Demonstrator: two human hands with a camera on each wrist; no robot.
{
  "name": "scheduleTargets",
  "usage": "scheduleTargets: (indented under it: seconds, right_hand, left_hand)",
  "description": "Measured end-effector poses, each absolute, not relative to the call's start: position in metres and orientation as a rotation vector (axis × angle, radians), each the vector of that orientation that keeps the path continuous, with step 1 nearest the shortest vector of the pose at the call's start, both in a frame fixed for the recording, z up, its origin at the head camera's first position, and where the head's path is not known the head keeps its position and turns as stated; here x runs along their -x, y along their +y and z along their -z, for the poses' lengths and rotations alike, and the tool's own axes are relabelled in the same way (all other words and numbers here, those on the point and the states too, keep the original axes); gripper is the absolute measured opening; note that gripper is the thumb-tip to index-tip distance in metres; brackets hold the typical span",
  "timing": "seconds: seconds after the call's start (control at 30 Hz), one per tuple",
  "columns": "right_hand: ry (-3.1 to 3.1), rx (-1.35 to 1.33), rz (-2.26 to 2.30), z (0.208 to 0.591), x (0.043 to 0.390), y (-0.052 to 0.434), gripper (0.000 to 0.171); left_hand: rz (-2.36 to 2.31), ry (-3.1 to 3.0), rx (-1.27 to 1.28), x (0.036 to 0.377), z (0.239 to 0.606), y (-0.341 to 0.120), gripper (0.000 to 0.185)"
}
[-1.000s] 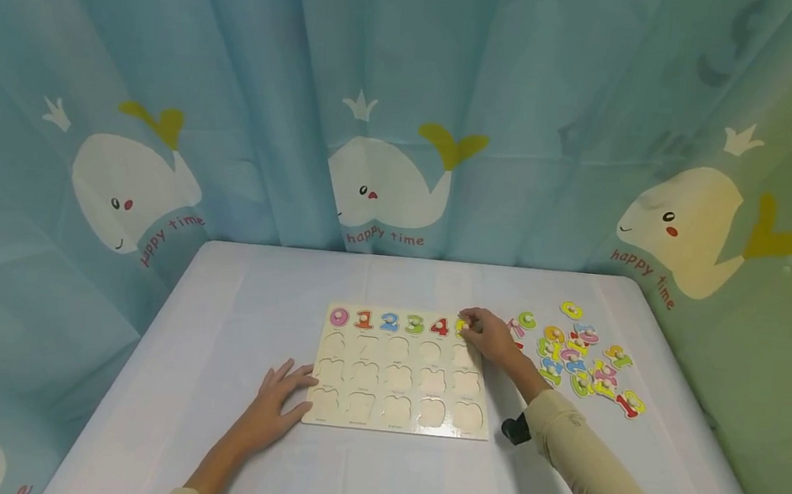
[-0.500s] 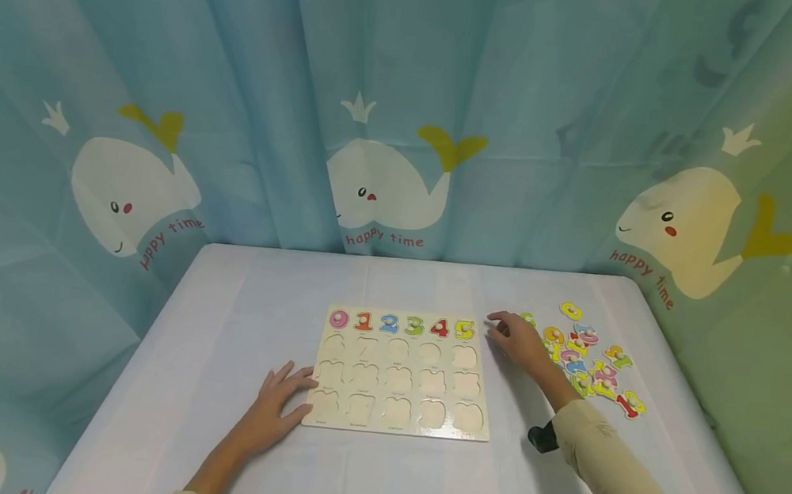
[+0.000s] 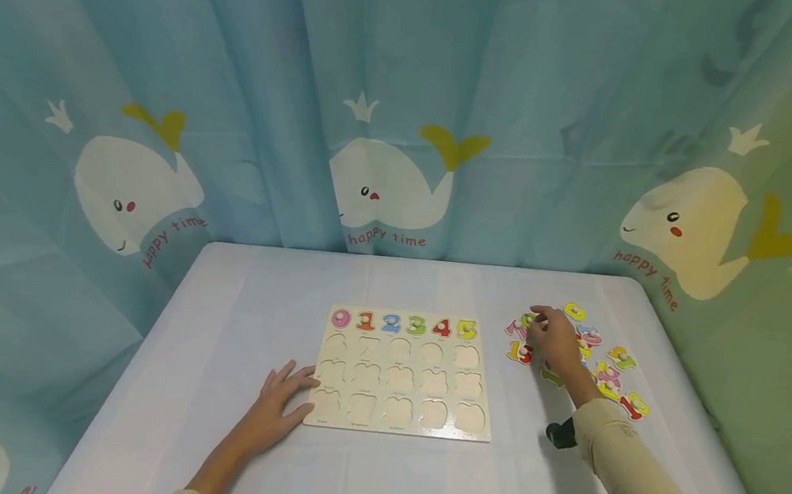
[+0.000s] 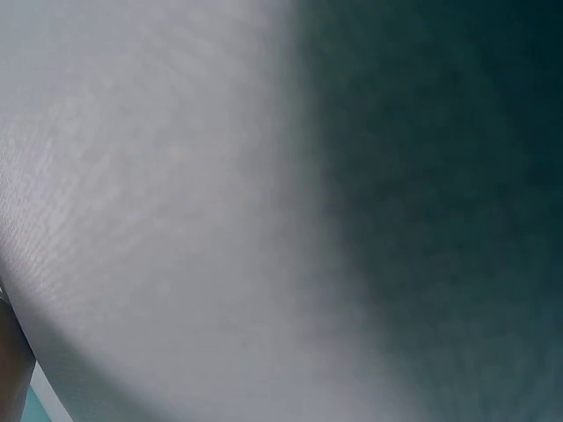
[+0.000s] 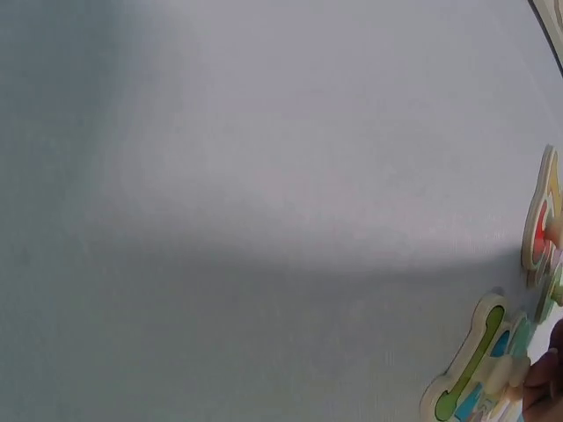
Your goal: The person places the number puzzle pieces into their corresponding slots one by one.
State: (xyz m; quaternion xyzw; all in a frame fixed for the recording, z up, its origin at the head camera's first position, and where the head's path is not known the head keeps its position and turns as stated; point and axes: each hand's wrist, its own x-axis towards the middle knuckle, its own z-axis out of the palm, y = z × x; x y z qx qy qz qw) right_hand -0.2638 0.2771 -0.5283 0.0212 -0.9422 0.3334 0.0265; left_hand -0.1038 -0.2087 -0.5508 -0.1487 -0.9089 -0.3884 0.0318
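Note:
A pale wooden number board (image 3: 386,349) lies in the middle of the table. In its top row sit coloured number pieces from the pink 0 (image 3: 340,318) to the yellow 5 (image 3: 467,330); the lower three rows are bare recesses. My left hand (image 3: 269,410) rests beside the board, fingertips on its left edge. Over the loose knobbed pieces at the right is my right hand (image 3: 553,342), its bent fingertips right by a green piece (image 3: 526,320). It covers part of the pile. In the right wrist view, fingers (image 5: 544,387) show at the edge behind a green-and-blue piece (image 5: 471,365).
A red-and-yellow piece (image 3: 519,353) and a pink one (image 3: 514,328) lie left of the pile. A yellow piece (image 3: 573,311) is at its back, a red-and-yellow one (image 3: 634,405) at its front right. Whale-print curtains (image 3: 388,183) hang behind the white table (image 3: 278,283).
My right hand has let go of the yellow 5 in the board's top row and moved right to the loose pieces. My left hand has stayed at the board's left edge.

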Motion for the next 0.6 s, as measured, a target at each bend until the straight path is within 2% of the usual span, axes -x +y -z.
scheduleTargets:
  seconds: [0.37,0.6]
  right_hand:
    - [-2.947,-0.048,-0.977,0.525,0.264,0.281,0.038]
    - [-2.872,0.320,-0.853,0.518,0.256,0.282,0.038]
  left_hand:
    - [1.214,-2.812,0.453,0.104,0.550,-0.206,0.030]
    - [1.208,-2.812,0.455,0.103,0.547,-0.206,0.031]
